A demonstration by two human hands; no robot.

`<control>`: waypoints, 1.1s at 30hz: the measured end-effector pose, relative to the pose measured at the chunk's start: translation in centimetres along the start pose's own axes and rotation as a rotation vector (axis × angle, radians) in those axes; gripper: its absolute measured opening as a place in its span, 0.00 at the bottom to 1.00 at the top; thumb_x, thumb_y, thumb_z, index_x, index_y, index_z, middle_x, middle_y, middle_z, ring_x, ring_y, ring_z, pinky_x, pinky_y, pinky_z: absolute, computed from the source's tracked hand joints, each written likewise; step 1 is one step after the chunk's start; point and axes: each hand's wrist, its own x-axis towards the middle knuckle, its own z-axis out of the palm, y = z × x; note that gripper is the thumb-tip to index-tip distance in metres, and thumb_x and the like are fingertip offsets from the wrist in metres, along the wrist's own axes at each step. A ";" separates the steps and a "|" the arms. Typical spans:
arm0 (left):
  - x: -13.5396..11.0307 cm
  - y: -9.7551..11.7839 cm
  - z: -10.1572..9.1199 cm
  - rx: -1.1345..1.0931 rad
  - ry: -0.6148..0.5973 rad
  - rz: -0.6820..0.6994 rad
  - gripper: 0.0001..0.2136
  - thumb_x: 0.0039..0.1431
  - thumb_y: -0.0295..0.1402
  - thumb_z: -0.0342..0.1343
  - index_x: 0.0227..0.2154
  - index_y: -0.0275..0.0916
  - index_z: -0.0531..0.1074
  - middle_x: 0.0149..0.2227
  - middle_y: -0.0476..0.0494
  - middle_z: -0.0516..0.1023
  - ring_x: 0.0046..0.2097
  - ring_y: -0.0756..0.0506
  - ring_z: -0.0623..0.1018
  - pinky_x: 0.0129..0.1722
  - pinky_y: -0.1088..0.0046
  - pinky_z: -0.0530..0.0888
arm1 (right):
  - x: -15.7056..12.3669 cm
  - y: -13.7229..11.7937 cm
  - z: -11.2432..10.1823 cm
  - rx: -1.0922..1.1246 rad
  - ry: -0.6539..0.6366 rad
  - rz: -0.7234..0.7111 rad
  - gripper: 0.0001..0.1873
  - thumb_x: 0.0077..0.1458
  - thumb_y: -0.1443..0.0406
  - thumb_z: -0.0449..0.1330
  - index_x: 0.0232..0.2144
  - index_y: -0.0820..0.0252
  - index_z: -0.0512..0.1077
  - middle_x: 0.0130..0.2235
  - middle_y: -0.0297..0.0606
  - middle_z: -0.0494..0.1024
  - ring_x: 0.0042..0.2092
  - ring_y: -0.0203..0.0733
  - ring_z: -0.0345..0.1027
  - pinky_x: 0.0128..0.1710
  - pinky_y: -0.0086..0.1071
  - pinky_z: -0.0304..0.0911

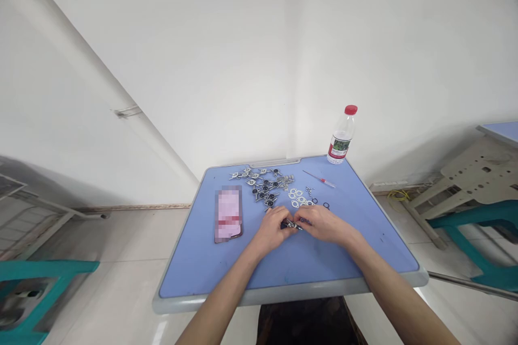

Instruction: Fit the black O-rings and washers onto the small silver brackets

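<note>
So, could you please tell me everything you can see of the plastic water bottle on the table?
It is a clear plastic water bottle closed with a red cap. A label wraps its lower part, showing a green picture and red and white areas; the small print is unreadable. The bottle stands on its base at the far edge of the blue tabletop, towards the right corner. Only the tabletop touches it. How much liquid it holds is hard to tell.
</note>
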 end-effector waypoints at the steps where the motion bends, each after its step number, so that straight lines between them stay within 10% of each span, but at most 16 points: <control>1: 0.0 0.0 0.0 -0.001 0.002 0.003 0.06 0.52 0.29 0.62 0.27 0.39 0.68 0.30 0.51 0.72 0.37 0.46 0.71 0.38 0.69 0.62 | 0.0 0.1 0.0 -0.012 -0.004 -0.005 0.08 0.58 0.74 0.54 0.33 0.61 0.71 0.34 0.37 0.77 0.35 0.40 0.69 0.34 0.30 0.58; 33: -0.2 0.2 -0.1 0.004 0.009 0.015 0.03 0.52 0.28 0.59 0.28 0.40 0.70 0.31 0.51 0.74 0.37 0.46 0.73 0.40 0.69 0.63 | -0.4 0.1 -1.1 0.020 -0.049 0.077 0.07 0.55 0.72 0.58 0.34 0.57 0.74 0.32 0.34 0.79 0.33 0.40 0.71 0.31 0.29 0.56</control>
